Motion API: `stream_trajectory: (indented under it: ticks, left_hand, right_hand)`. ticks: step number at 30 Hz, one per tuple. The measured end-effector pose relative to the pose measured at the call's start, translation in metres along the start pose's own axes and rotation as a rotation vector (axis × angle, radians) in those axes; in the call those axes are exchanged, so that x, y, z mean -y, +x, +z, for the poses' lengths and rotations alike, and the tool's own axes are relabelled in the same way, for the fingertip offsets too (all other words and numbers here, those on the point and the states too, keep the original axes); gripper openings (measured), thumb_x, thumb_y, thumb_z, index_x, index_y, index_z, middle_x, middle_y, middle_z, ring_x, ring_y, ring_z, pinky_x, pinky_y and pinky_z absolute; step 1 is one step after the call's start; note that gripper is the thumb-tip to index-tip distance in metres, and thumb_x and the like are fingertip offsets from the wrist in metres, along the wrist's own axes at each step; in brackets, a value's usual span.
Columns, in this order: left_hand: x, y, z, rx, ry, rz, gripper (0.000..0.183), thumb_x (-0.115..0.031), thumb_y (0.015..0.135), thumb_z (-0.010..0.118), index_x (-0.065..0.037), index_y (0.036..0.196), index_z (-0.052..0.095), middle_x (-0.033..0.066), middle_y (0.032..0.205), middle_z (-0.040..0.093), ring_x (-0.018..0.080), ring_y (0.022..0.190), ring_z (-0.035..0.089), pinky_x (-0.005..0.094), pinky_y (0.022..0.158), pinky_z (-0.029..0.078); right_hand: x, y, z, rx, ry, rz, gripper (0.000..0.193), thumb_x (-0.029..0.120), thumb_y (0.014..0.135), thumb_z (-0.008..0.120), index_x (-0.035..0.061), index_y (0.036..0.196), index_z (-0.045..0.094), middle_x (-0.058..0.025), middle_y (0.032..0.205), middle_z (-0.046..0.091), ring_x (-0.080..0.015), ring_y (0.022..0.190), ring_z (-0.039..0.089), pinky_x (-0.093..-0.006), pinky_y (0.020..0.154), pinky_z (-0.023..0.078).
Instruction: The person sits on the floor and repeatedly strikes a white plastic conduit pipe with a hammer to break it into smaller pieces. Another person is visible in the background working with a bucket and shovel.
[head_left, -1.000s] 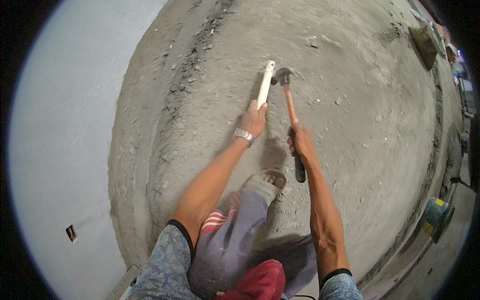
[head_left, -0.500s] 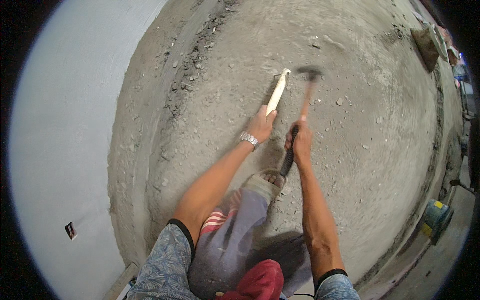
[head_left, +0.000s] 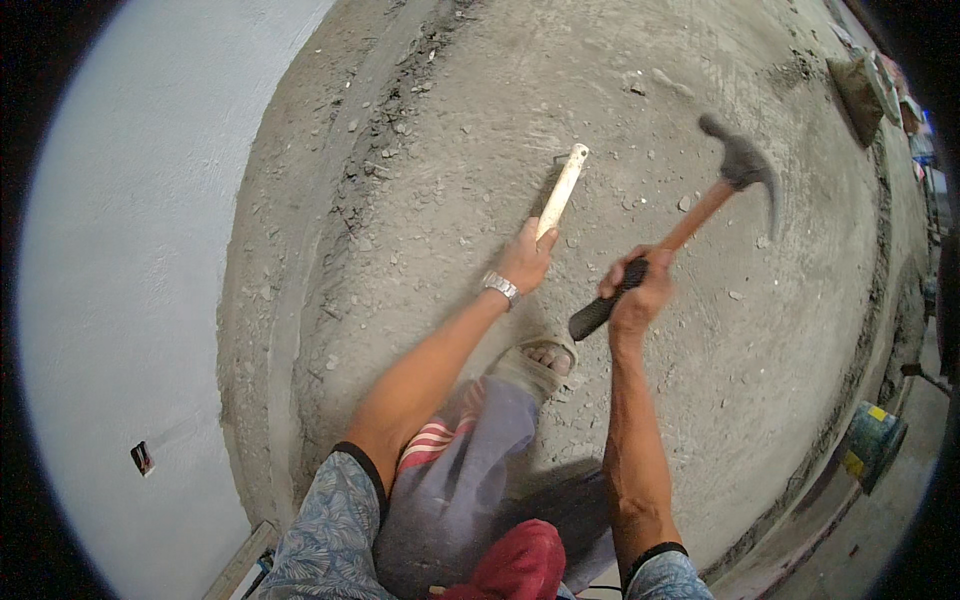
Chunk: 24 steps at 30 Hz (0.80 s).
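In the head view, saw a pale, narrow bar [head_left: 562,192] jutting beyond the left hand [head_left: 526,258], a curved-claw hammer [head_left: 702,213] slanting past the right hand [head_left: 642,293], gritty ground [head_left: 480,120] beneath both. Clenched the bar's near end in the left, the hammer's black grip [head_left: 597,317] in the right.

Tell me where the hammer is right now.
In the head view, the hammer is in the right hand, its dark head well to the right of the pale strip gripped by the left hand.

Apparent building site, unfinished room, rough grey floor [head_left: 780,350], loose rubble [head_left: 388,140], pale wall [head_left: 130,270], 1 small rectangular opening [head_left: 143,458]
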<state>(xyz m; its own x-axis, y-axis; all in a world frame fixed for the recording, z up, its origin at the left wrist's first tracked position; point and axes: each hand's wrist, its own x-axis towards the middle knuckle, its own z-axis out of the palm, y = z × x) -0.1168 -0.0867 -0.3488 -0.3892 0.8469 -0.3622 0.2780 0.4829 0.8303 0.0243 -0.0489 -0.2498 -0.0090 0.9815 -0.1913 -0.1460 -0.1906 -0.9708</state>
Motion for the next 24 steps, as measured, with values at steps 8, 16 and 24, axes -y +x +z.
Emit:
stream_trajectory:
  ticks: [8,16,24]
  left_hand:
    - [0.006,-0.004,-0.015,-0.049,0.069,-0.038,0.038,-0.039,0.094,0.045,-0.003,0.104,0.050,0.0245,0.083,0.062,0.0431,0.077,0.060,0.0493,0.067,0.045]
    - [-0.010,-0.012,-0.010,-0.002,0.039,-0.034,0.039,-0.041,0.094,0.046,-0.002,0.102,0.050,0.0234,0.082,0.061,0.0420,0.076,0.060,0.0487,0.067,0.045]
    - [-0.002,-0.017,-0.018,-0.031,0.074,-0.077,0.039,-0.040,0.093,0.046,-0.002,0.102,0.050,0.0255,0.086,0.061,0.0442,0.081,0.059,0.0499,0.068,0.045]
  right_hand:
    - [-0.031,0.017,-0.029,0.152,-0.213,0.482,0.049,0.054,0.094,0.039,0.0085,0.077,0.048,-0.0005,0.054,0.046,-0.0127,0.040,0.044,-0.0275,0.039,0.037]
    - [-0.028,-0.017,0.001,-0.023,0.046,0.246,0.048,0.049,0.097,0.036,0.0080,0.074,0.046,-0.0031,0.052,0.045,-0.0138,0.039,0.043,-0.0277,0.037,0.035]
    - [-0.016,0.005,-0.018,0.202,-0.194,0.471,0.049,0.050,0.097,0.036,0.0077,0.075,0.048,-0.0007,0.052,0.045,-0.0126,0.039,0.045,-0.0276,0.037,0.036]
